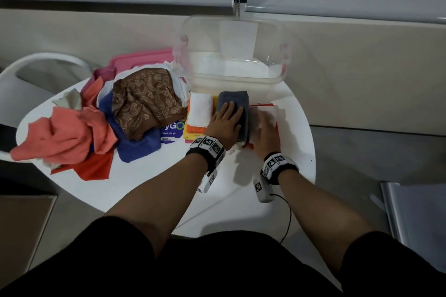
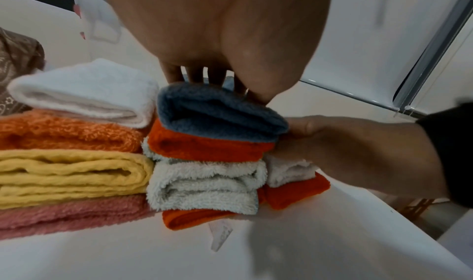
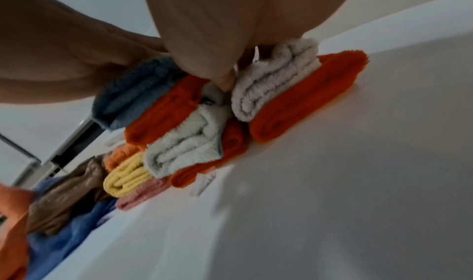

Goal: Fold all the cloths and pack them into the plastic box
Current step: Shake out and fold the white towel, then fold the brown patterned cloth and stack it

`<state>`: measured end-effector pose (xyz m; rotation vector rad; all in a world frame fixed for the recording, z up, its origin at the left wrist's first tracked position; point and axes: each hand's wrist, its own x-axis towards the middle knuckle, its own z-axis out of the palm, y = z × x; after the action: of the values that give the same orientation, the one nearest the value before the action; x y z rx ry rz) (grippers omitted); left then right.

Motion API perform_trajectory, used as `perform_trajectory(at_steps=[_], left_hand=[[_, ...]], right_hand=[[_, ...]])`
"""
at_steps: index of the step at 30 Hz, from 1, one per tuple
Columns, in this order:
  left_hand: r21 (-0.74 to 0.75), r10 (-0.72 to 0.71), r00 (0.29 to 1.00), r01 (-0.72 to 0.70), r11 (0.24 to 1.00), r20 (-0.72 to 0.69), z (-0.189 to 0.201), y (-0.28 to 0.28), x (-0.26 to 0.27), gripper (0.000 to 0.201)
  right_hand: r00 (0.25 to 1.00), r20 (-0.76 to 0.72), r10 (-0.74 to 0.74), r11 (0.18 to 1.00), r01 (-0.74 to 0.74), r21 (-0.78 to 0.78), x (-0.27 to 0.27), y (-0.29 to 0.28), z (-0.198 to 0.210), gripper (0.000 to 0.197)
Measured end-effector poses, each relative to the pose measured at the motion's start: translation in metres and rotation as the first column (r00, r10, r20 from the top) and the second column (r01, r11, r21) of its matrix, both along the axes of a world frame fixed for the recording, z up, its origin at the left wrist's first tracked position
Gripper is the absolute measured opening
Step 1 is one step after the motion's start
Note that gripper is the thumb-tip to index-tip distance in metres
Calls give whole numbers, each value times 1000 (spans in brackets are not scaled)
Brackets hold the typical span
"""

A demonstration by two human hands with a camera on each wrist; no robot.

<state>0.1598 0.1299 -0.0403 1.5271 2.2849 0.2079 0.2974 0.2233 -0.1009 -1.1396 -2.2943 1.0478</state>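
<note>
Left hand (image 1: 225,120) lay flat, fingers spread, on the grey cloth (image 2: 220,114) topping a soft, light, slump-prone stack; right hand (image 1: 264,134) pinched the white cloth (image 3: 275,78) (best clamped top-and-bottom).

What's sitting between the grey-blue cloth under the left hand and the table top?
In the left wrist view, below the grey-blue cloth lie a folded orange cloth, a fluffy pale cloth and another orange cloth, which rests on the table.

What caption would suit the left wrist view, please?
Left hand presses flat on a folded grey-blue cloth topping a stack of folded cloths.
</note>
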Motion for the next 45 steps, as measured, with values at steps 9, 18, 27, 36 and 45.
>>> perform_trajectory(at_steps=[9,18,27,36,45], left_hand=[[449,315,949,-275,850,-14,-13,-88,-41,46],[254,578,816,-563,786,21,-47,-217,-137,38],[410,521,850,-505,759,82,-9,-223,-259,25],[57,368,930,-368,928,8,-21,-201,-312,48],[401,242,763,-548,734,599,44,-201,-293,21]], right_hand=[[870,-125,-477,878,479,-19,4,-30,11,41],[947,313,-74,950,162,-267,-13,-150,-9,41],[824,515,234,931,-38,-362,-128,-232,-7,18],[742,666,75,931,188,-314,-142,-270,-14,21],[846,528,-70,880,301,-367,-151,-257,3,56]])
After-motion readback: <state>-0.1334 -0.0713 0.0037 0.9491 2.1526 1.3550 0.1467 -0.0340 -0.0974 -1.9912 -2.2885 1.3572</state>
